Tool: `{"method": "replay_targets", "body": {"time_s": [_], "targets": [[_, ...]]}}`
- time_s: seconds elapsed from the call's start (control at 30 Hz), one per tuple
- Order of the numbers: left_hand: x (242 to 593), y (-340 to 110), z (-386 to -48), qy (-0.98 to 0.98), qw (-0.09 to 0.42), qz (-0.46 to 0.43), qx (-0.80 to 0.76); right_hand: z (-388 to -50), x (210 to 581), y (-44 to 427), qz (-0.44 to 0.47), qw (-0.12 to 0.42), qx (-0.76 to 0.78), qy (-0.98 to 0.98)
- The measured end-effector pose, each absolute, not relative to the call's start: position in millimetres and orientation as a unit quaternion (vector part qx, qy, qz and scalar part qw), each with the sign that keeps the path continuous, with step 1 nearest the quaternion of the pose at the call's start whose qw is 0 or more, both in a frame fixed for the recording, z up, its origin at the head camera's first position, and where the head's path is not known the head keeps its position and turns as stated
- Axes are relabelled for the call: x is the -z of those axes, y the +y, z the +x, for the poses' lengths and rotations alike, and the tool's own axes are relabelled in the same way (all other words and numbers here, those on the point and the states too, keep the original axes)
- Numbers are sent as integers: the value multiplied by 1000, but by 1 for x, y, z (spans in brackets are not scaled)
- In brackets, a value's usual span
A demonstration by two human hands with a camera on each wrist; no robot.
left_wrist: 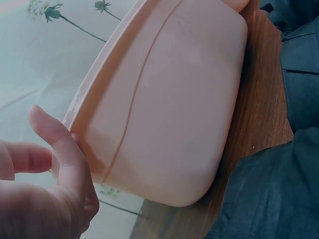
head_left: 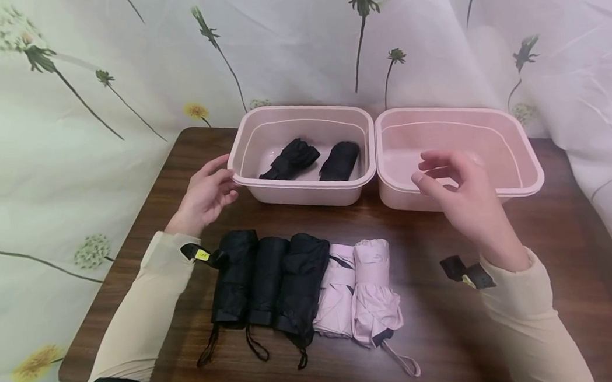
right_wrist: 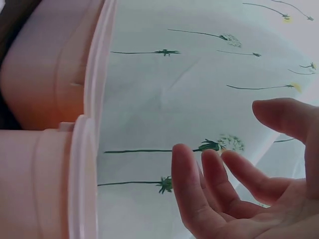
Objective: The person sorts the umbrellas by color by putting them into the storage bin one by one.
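Observation:
My left hand [head_left: 203,198] is at the left corner of the left pink bin [head_left: 306,194], its loosely bent fingers touching the rim; the left wrist view shows this hand [left_wrist: 60,174] beside the bin wall [left_wrist: 174,99]. Over the front of the right pink bin [head_left: 412,199], my right hand [head_left: 467,201] hovers with parted, bent fingers and nothing in them. The right wrist view also shows that hand [right_wrist: 249,194] empty. Two folded black umbrellas, one crumpled [head_left: 290,160] and one smoother [head_left: 340,161], lie in the left bin. No item is visible inside the right bin.
In front of the bins lie three folded black umbrellas [head_left: 235,277] [head_left: 269,281] [head_left: 302,284] and two pink ones [head_left: 337,291] [head_left: 374,286], side by side on the brown table [head_left: 436,335]. A flower-printed cloth [head_left: 292,46] hangs behind.

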State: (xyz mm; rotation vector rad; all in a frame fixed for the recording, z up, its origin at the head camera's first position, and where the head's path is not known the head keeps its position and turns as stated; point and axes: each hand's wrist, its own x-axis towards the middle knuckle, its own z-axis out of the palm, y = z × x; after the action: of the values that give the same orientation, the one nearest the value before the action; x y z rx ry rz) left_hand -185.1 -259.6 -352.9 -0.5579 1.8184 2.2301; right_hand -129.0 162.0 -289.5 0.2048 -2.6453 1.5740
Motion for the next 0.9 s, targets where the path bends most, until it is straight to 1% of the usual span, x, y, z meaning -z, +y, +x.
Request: {"method": "replay_targets", "body": {"time_s": [0.17,0.27,0.57,0.73,0.9], "targets": [[353,-259,-185,613,107,-188,-760,-120,305,166,70,24,-487,-870],[353,-259,-186,612,108,-187,-761,-115,319,166,75,9,-479,-874],[352,-259,-186,608,108,-188,-764,-96,369,154,67,-98,-402,-908],[354,-260,-185,608,102,-181,-766,-84,389,144,63,-144,-379,-912],[355,-260,-185,607,99,-178,-768,-74,400,137,63,-175,-365,-912]]}}
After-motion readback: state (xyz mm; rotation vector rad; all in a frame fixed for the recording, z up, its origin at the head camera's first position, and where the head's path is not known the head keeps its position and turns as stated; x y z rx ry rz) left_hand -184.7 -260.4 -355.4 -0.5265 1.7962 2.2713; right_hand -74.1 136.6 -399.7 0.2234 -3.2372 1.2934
